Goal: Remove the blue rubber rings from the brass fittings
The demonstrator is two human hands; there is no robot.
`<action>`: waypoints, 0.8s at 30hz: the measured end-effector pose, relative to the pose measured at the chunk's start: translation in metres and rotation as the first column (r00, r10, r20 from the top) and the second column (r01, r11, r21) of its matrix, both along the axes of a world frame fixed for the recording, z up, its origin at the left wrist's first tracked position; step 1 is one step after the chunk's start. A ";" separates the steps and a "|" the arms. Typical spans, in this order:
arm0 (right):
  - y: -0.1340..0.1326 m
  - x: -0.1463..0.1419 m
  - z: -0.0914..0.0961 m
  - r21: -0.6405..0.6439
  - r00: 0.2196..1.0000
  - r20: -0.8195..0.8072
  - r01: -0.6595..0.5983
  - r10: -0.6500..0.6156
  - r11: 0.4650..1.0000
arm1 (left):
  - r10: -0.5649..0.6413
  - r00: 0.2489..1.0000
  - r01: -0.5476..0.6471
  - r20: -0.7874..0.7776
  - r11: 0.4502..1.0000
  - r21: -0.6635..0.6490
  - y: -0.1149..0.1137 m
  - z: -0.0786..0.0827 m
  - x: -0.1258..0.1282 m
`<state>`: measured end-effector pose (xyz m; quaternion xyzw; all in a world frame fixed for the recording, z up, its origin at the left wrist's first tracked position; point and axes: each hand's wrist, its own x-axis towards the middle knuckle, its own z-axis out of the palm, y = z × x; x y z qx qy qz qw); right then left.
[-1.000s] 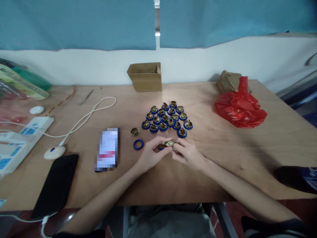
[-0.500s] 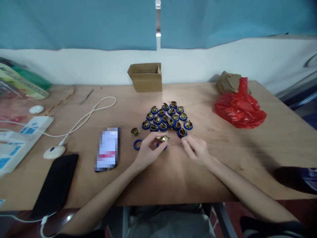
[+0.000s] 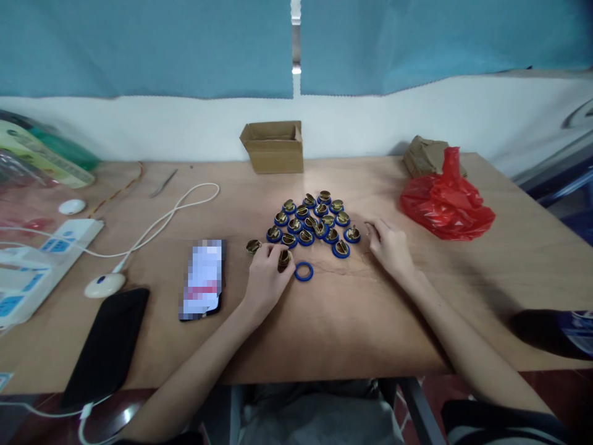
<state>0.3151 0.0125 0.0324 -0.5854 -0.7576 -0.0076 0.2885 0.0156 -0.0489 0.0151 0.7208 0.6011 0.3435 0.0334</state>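
My left hand (image 3: 265, 271) is closed on a small brass cap (image 3: 283, 258), held just above the wooden table (image 3: 333, 321). A loose blue ring (image 3: 304, 271) lies flat right beside its fingertips. Another bare brass cap (image 3: 252, 246) sits just left of the hand. Behind both is a cluster of several brass caps fitted in blue rings (image 3: 315, 221). My right hand (image 3: 390, 246) rests on the table right of the cluster, fingers loosely bent and apart, with nothing visible in it.
A phone with a lit screen (image 3: 202, 279) and a dark phone (image 3: 109, 346) lie at the left, near white cables (image 3: 162, 216) and a power strip (image 3: 41, 253). A small cardboard box (image 3: 273, 147) stands at the back. A red plastic bag (image 3: 445, 201) is at the right.
My hands have parted. The left hand kept the brass cap and moved left over the spot where a blue ring lay. The right hand let go and slid right, past the cluster.
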 end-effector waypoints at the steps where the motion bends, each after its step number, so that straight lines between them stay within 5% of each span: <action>1: 0.000 0.000 0.000 -0.022 1.000 0.007 0.000 0.000 1.000 | 0.005 1.000 -0.005 -0.019 1.000 -0.002 0.000 0.000 -0.002; 7: -0.003 0.000 0.005 -0.168 0.989 0.127 0.095 -0.074 0.981 | 0.032 0.994 -0.026 -0.100 0.998 0.060 0.001 0.006 -0.002; 12: -0.005 -0.004 0.008 -0.206 0.980 0.134 0.176 -0.150 0.963 | -0.196 0.975 0.203 -0.102 0.977 0.064 -0.006 0.012 0.008; 15: -0.009 -0.010 0.009 -0.136 0.997 -0.010 0.076 -0.078 0.988 | -0.294 0.941 0.302 -0.165 0.953 0.025 -0.012 0.010 0.014; 18: -0.016 -0.020 0.010 -0.019 0.985 -0.105 -0.140 0.137 0.990 | -0.336 0.919 0.346 -0.205 0.938 0.015 -0.015 0.006 0.018; 24: -0.029 -0.041 0.004 0.018 0.947 -0.067 -0.314 0.314 0.949 | -0.199 0.948 0.209 -0.248 0.978 0.016 -0.014 0.007 0.016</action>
